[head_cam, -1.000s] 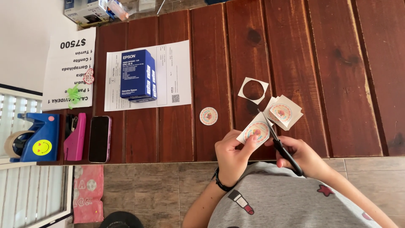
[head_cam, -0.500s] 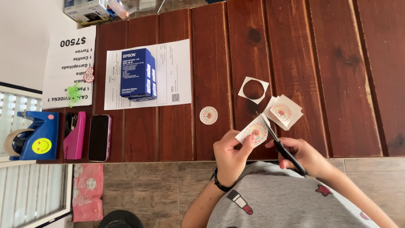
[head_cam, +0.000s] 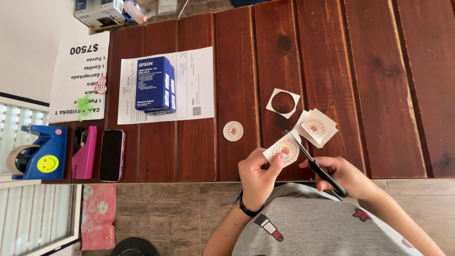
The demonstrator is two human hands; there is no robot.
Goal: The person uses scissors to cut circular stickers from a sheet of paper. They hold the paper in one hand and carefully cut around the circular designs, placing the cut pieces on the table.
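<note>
At the far left, off the tabletop's [head_cam: 237, 71] edge, a blue tape dispenser [head_cam: 40, 154] sits on a white ledge, with a pink stapler [head_cam: 85, 152] and a dark phone [head_cam: 112, 155] just beside it along the near edge of the wood. Behind them lies a printed sign [head_cam: 79, 76], then a white sheet [head_cam: 189, 85] with a blue box [head_cam: 155, 85] resting on it. The planks between the sheet and the cutting work are bare except for one round sticker [head_cam: 233, 131] lying alone.

The left hand [head_cam: 258, 176] hangs over the near edge, its grip closed with thumb and fingers pinching a paper square [head_cam: 283, 149] printed with a round design, held just above the wood. The right hand [head_cam: 345, 174] is closed through the handles of black scissors [head_cam: 313, 163], whose blades are parted and meet the square's right edge. Just beyond the blades lies a small stack of uncut squares [head_cam: 315, 127], and behind that a square offcut [head_cam: 283, 103] with a round hole. To the right the dark planks run bare to the frame's edge.
</note>
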